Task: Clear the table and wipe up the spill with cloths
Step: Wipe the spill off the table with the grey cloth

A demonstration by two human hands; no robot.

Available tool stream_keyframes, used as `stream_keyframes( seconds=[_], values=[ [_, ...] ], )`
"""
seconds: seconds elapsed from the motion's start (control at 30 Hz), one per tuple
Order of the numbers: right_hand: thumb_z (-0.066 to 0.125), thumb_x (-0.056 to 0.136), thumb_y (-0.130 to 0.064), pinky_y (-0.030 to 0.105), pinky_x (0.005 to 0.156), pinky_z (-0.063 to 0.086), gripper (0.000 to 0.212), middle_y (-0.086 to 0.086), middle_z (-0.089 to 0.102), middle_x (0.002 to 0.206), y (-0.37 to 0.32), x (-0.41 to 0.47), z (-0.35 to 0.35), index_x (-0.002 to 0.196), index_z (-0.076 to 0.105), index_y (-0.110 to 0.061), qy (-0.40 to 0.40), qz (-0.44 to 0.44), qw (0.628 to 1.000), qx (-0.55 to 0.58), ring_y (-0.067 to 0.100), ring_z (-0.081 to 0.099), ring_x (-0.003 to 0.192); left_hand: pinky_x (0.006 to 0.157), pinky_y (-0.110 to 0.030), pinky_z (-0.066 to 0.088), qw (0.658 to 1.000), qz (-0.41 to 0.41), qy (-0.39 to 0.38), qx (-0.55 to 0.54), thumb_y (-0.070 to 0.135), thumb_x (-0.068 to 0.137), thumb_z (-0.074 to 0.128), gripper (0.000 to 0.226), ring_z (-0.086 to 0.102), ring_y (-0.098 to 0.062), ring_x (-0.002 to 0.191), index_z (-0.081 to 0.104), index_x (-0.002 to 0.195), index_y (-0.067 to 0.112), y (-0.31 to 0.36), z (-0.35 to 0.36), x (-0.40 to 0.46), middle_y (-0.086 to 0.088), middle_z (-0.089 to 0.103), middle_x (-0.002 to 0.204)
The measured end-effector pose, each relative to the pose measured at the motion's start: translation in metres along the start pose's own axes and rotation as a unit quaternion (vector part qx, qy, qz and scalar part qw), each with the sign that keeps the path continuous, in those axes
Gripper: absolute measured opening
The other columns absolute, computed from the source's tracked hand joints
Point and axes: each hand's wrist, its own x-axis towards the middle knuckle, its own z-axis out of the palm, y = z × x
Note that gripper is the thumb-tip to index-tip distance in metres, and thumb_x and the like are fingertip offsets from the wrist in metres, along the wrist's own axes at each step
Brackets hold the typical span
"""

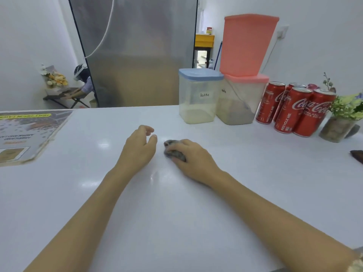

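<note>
A bunched grey cloth [173,151] is gripped by the right hand [193,159] on the white table [176,213]; left hand [140,146] loosely open. Wiping prob. underway; no spill visible, containers [198,97] & cans [294,108] uncleared.

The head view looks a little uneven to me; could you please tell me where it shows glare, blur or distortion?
In the head view, soft ceiling-light glare spots sit on the white table near the left hand; the grey cloth under the right hand is motion-blurred; the wide-angle lens bends the steel fridge edges and tilts the stacked pink container; the cola cans stay fairly sharp.
</note>
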Motion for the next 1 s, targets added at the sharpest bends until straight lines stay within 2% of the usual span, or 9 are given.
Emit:
stream_keyframes(
  seconds=[0.2,0.27,0.43,0.53,0.67,0.73,0.83,0.93,1.0],
  values=[
    [0.056,0.090,-0.029,0.024,0.079,0.033,0.028,0.000,0.055,0.126,0.106,0.024,-0.058,0.118,0.062,-0.030,0.086,0.220,0.970,-0.066,0.023,0.053,0.113,0.085,-0.026,0.036,0.999,-0.007,-0.016,0.038,0.027,0.098,0.040,0.031,0.048,-0.015,0.099,0.048,0.125,0.017,0.007,0.016,0.021,0.002,0.051,0.130],
    [0.056,0.090,-0.029,0.023,0.078,0.032,0.029,-0.002,0.055,0.127,0.100,0.019,-0.057,0.119,0.061,-0.030,0.074,0.211,0.972,-0.076,0.022,0.052,0.112,0.084,-0.026,0.035,0.999,-0.010,-0.023,0.038,0.027,0.097,0.040,0.030,0.047,-0.014,0.099,0.049,0.125,0.017,0.011,0.022,0.025,0.002,0.051,0.129],
    [0.060,0.087,-0.028,0.024,0.089,0.041,0.030,-0.012,0.056,0.123,0.071,0.000,-0.051,0.116,0.061,-0.035,-0.012,0.028,0.999,-0.013,0.010,0.053,0.109,0.086,-0.026,0.036,0.998,0.006,-0.046,0.046,0.026,0.097,0.041,0.031,0.046,-0.013,0.100,0.048,0.125,0.017,0.027,0.047,0.033,0.000,0.051,0.129],
    [0.058,0.089,-0.029,0.027,0.088,0.042,0.029,-0.009,0.056,0.122,0.073,0.024,-0.045,0.118,0.061,-0.032,-0.028,0.026,0.999,-0.015,0.014,0.052,0.110,0.086,-0.026,0.035,0.996,0.013,-0.062,0.055,0.025,0.097,0.040,0.032,0.044,-0.013,0.102,0.047,0.126,0.015,0.037,0.059,0.042,-0.001,0.050,0.130],
    [0.049,0.091,-0.022,0.029,0.072,0.037,0.025,0.001,0.057,0.118,0.062,0.063,-0.010,0.113,0.060,-0.018,0.009,0.057,0.997,-0.044,0.028,0.052,0.107,0.081,-0.024,0.034,0.995,0.013,-0.071,0.069,0.021,0.096,0.040,0.028,0.046,-0.014,0.100,0.049,0.120,0.011,0.048,0.070,0.061,-0.004,0.054,0.124],
    [0.047,0.091,-0.022,0.031,0.077,0.037,0.027,0.002,0.057,0.118,0.068,0.072,-0.010,0.116,0.059,-0.021,0.028,0.089,0.993,-0.067,0.027,0.053,0.106,0.082,-0.026,0.035,0.994,0.010,-0.077,0.079,0.022,0.096,0.040,0.030,0.047,-0.017,0.104,0.049,0.122,0.011,0.050,0.073,0.069,-0.005,0.052,0.125],
    [0.049,0.093,-0.028,0.037,0.098,0.034,0.027,0.000,0.058,0.123,0.104,0.071,-0.032,0.118,0.060,-0.028,0.077,0.166,0.976,-0.120,0.025,0.052,0.112,0.084,-0.027,0.035,0.991,0.007,-0.098,0.086,0.025,0.097,0.038,0.034,0.045,-0.017,0.106,0.045,0.128,0.013,0.051,0.078,0.074,-0.004,0.048,0.131],
    [0.052,0.092,-0.024,0.035,0.096,0.036,0.027,0.003,0.058,0.122,0.131,0.062,-0.052,0.117,0.061,-0.026,0.095,0.220,0.963,-0.125,0.026,0.051,0.114,0.086,-0.027,0.036,0.989,0.009,-0.118,0.084,0.025,0.098,0.036,0.036,0.046,-0.018,0.111,0.043,0.131,0.013,0.053,0.084,0.073,-0.004,0.046,0.134],
    [0.053,0.090,-0.020,0.033,0.089,0.040,0.026,0.004,0.059,0.119,0.126,0.054,-0.055,0.114,0.063,-0.024,0.078,0.180,0.976,-0.098,0.027,0.051,0.112,0.089,-0.028,0.038,0.987,0.011,-0.136,0.089,0.025,0.098,0.036,0.039,0.046,-0.020,0.117,0.041,0.134,0.012,0.059,0.091,0.072,-0.006,0.044,0.137]
  ],
)
